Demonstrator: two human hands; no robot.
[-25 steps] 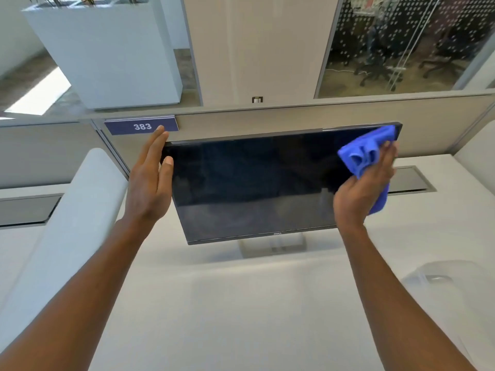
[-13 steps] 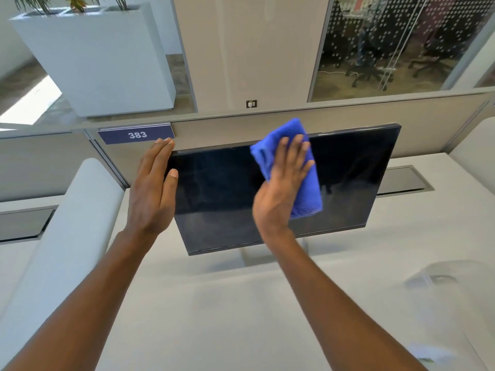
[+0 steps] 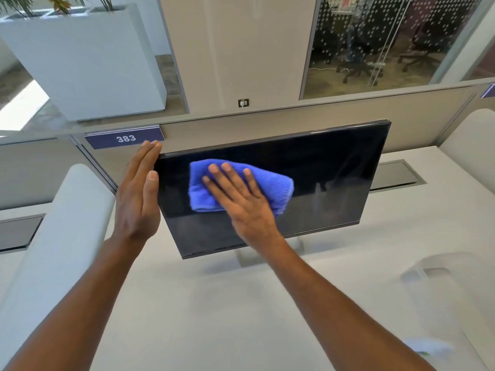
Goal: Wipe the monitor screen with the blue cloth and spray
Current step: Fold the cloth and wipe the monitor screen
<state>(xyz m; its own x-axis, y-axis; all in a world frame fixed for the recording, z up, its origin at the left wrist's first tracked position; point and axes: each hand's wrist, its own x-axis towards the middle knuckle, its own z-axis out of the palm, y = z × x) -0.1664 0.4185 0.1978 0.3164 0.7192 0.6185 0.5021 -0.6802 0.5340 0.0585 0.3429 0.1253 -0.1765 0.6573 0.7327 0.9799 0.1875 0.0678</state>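
A black monitor (image 3: 334, 178) stands on a white desk (image 3: 214, 303), its screen dark and tilted back. My right hand (image 3: 241, 204) lies flat on the left-centre of the screen and presses a folded blue cloth (image 3: 276, 186) against the glass. The cloth sticks out to both sides of my fingers. My left hand (image 3: 136, 194) holds the monitor's left edge, fingers straight along the side and thumb at the front of the bezel. A blurred white and green shape (image 3: 428, 346) at the bottom right may be the spray; I cannot tell.
The silver monitor stand (image 3: 246, 257) shows below the screen. A beige partition (image 3: 294, 121) with a "383" sign (image 3: 124, 137) runs behind. A white rounded divider (image 3: 53, 236) borders the desk on the left. A grey cable hatch (image 3: 396, 175) sits right of the monitor.
My right hand has swept the blue cloth leftwards across the screen, from the top right corner to the left-centre. My left hand has stayed on the monitor's left edge.
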